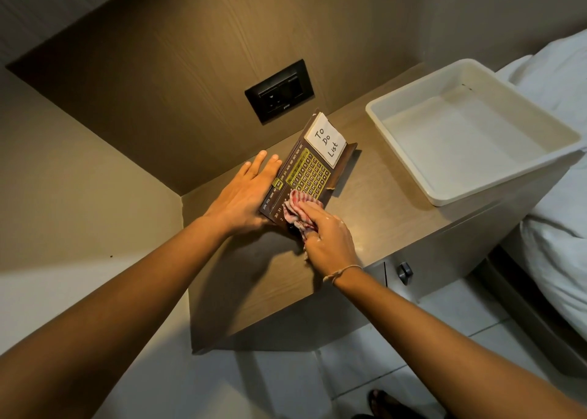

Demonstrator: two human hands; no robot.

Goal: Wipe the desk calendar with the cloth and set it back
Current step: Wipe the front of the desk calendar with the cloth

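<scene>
A dark brown desk calendar (309,167) with yellow date tiles and a white "To Do List" note stands on the wooden bedside table (374,209), close to the back wall. My left hand (244,196) lies flat against its left edge and back, steadying it. A red-and-white checked cloth (297,210) is bunched in my right hand (328,237), which presses it on the calendar's lower front face. The cloth hides the lower corner of the calendar.
A white plastic tub (406,164) sits on the right part of the table, overhanging its edge. A black wall socket (279,91) is behind the calendar. A bed with white sheets (559,228) lies to the right. A drawer knob (405,272) shows below the tabletop.
</scene>
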